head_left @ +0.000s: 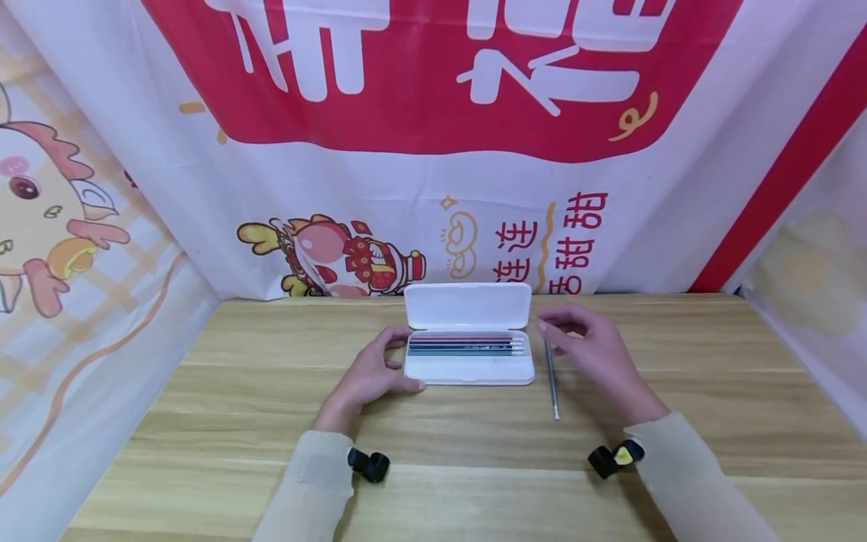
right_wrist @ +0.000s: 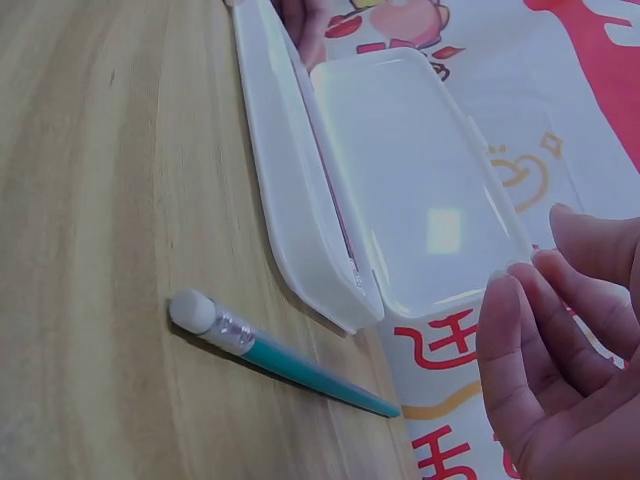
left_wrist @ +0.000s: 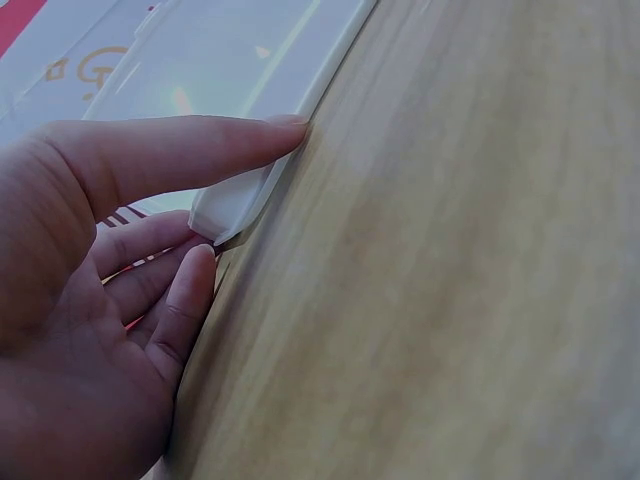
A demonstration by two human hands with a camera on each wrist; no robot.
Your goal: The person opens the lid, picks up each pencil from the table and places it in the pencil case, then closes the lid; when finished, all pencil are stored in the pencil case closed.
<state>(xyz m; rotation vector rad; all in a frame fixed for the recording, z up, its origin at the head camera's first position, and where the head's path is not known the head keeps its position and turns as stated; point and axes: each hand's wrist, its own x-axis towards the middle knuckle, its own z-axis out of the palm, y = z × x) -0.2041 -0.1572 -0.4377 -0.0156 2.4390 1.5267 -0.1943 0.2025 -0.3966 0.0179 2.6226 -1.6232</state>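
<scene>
A white pencil case (head_left: pixel 470 370) stands on the table with its lid (head_left: pixel 467 307) raised. Several pencils (head_left: pixel 463 346) lie side by side in its back half, their white erasers to the right. My left hand (head_left: pixel 369 369) holds the case's left end, thumb along the front edge and fingers behind the corner. Beside the lid's right edge is my right hand (head_left: pixel 599 350), thumb and fingers apart and nothing held; whether its fingertips touch the lid I cannot tell. A loose teal pencil (right_wrist: pixel 310 378) lies on the table right of the case, eraser towards me.
The wooden table (head_left: pixel 433 497) ends at the back against a white cloth (head_left: pixel 379 181) printed with red writing and cartoon figures. More patterned cloth hangs on the left and right sides. A small black camera sits on each wrist.
</scene>
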